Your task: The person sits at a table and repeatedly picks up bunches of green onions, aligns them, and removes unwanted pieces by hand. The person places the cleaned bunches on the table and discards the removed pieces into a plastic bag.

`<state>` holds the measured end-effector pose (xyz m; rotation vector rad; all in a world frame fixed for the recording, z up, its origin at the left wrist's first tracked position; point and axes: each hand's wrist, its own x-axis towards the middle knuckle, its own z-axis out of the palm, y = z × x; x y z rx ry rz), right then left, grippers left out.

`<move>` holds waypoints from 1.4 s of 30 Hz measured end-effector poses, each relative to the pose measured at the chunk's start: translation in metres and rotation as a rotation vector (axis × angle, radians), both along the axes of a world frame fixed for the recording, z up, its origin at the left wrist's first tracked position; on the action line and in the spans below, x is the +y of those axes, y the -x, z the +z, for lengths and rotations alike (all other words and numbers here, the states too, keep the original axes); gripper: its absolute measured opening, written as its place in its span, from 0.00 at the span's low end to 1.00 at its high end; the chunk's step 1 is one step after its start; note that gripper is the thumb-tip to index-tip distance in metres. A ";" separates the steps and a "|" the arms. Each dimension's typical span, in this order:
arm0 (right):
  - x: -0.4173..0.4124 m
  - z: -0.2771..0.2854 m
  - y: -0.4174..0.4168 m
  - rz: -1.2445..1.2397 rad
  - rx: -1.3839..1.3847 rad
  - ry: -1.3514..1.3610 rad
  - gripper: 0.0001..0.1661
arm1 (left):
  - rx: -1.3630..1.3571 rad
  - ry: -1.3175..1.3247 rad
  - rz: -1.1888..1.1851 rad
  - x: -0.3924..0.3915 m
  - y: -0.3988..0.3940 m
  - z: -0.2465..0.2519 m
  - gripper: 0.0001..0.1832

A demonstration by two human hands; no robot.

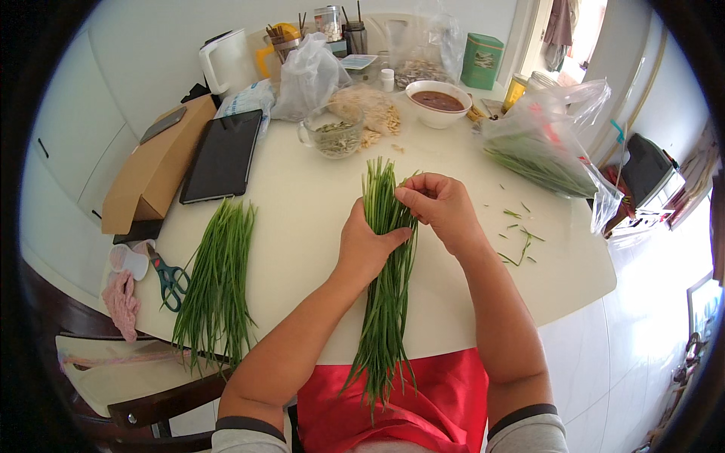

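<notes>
My left hand (368, 240) is wrapped round a bundle of long green chives (382, 306), its thumb lying across the stalks. The pale cut ends point away from me, and the leaves hang over the table edge above a red cloth on my lap. At the upper right side of the bundle, the thumb and fingers of my right hand (433, 201) are pinched together at the stalks; whether they grip one is unclear. A second pile of chives (221, 283) lies to the left, beside green-handled scissors (169, 278). Small green scraps (524, 240) lie to the right.
A tablet (224, 156) and a cardboard box (156, 161) lie at the left. Behind the bundle stand a glass cup (334, 133) and a bowl of brown liquid (438, 105). A plastic bag of greens (544, 147) rests at the right. A chair (141, 368) stands at the lower left.
</notes>
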<state>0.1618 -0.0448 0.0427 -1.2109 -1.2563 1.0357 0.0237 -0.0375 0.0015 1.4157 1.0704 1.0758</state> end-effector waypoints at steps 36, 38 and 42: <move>-0.001 -0.003 -0.071 -0.660 -1.038 0.124 0.12 | -0.382 0.171 -0.107 0.001 0.011 0.015 0.30; 0.000 0.001 -0.070 -0.616 -1.070 0.207 0.12 | -0.378 0.166 -0.113 0.002 0.012 0.016 0.31; -0.002 0.006 -0.065 -0.649 -1.098 0.178 0.13 | -0.393 0.182 -0.119 0.000 0.013 0.016 0.31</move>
